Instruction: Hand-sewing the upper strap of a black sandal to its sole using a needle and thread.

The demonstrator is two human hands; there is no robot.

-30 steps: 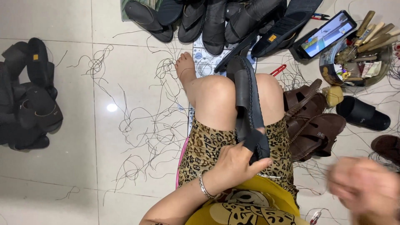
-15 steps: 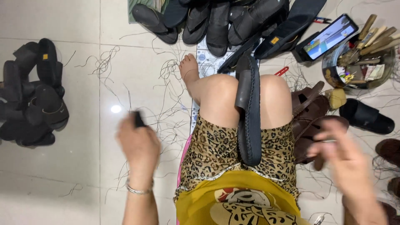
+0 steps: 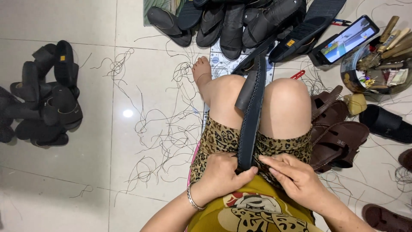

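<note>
a black sandal sole (image 3: 251, 116) stands on its edge between the person's knees, its near end down in the lap and its far end pointing away towards the floor. the left hand (image 3: 221, 178) is curled shut around that near end, thumb pressed against the edge. the right hand (image 3: 296, 180) lies just beside it, fingers loosely bent and fingertips touching the sole's edge at the same spot; whether they pinch a needle or thread cannot be told. stitching runs along the visible rim of the sole, so the edge looks largely sewn, and the work seems to be at the last stretch by the hands.

beyond the hands, past the knees, a heap of black sandals (image 3: 240, 17) lies on the tiles. out to the left a second black pile (image 3: 43, 94) sits well apart, with cut threads (image 3: 159, 124) strewn between. to the right are brown sandals (image 3: 337, 133), a phone (image 3: 345, 39) and a bowl of tools (image 3: 377, 64).
</note>
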